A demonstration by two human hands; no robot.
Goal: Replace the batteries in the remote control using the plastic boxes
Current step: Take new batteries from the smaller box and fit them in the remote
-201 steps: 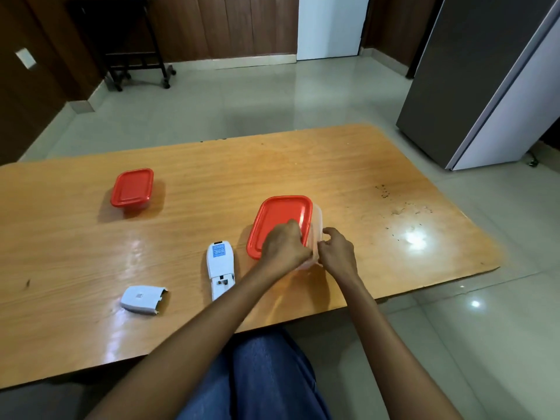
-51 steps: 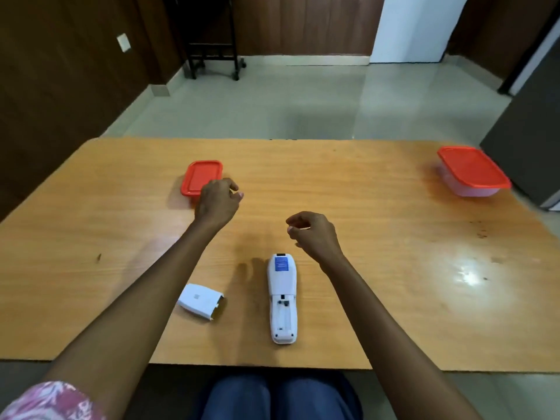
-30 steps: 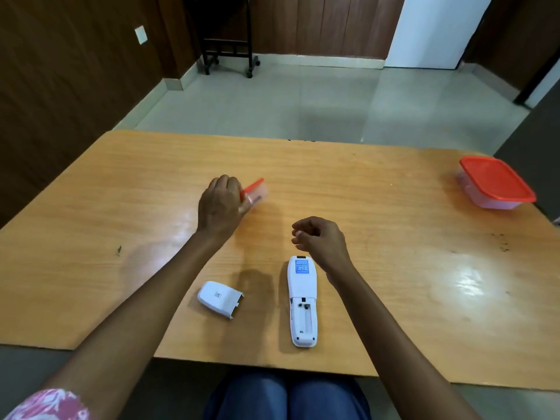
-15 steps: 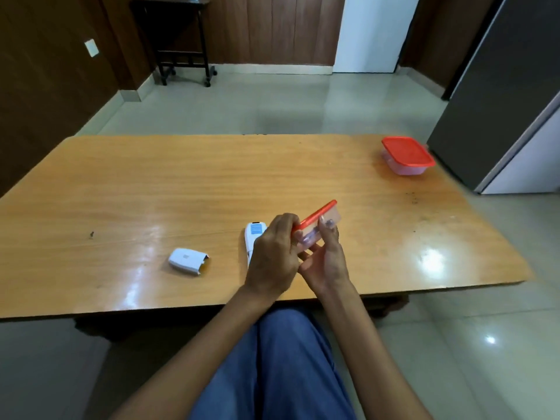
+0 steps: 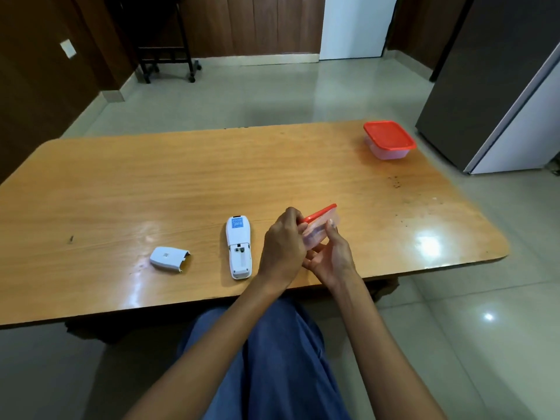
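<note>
Tiled room, wooden bench [image 5: 303, 165]. Nearest, the left hand [image 5: 283, 247] and right hand [image 5: 328, 256] pinch the small box [image 5: 319, 224], tilted, just right of the open remote [image 5: 238, 247]; 1 larger box [image 5: 389, 140] sits far right.

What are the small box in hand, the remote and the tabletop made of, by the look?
Small box: translucent plastic body, opaque red lid, probably plastic too; fingers show through its wall. It is held tilted between left hand and right hand.
Remote: white moulded plastic, slight sheen, battery bay open.
Tabletop: wood grain under glossy finish; glare patches show. Solid, veneer or laminate cannot be told.
</note>
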